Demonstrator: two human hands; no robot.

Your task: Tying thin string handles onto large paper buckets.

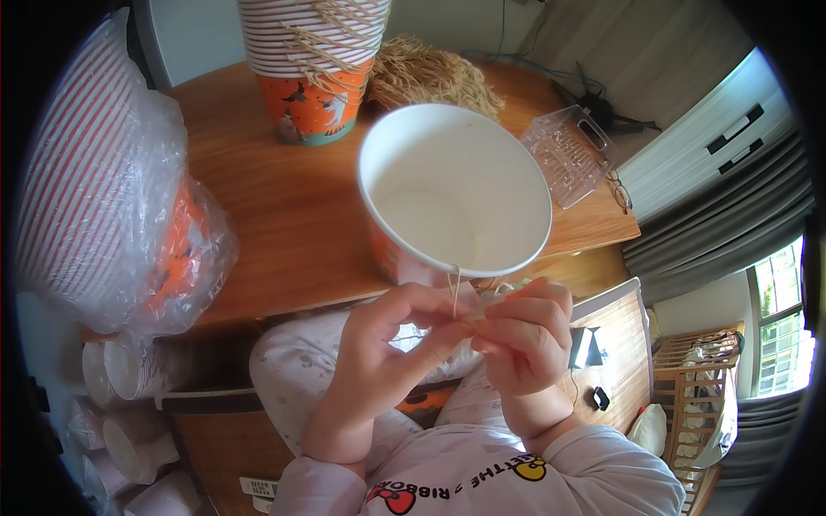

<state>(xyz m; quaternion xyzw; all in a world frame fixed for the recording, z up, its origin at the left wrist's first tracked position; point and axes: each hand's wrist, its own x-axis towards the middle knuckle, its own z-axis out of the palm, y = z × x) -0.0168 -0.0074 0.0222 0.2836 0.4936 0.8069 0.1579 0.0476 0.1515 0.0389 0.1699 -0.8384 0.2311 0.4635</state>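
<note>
Fingers [413,303] of the left hand [379,348] arch beside the thin cord [455,292] at the near rim of the bucket [503,172]; those of the right hand [527,340] bunch together at the left thumb's tip. Whether either pinches the cord, I cannot tell.

Black capital lettering [456,486] runs in a rising line across the white shirt [594,473], near six o'clock in the view; a red motif [400,501] sits toward its nine o'clock, a yellow one [531,469] toward its three. At seven o'clock, a white label [258,488] bears dark print too small to read.
</note>
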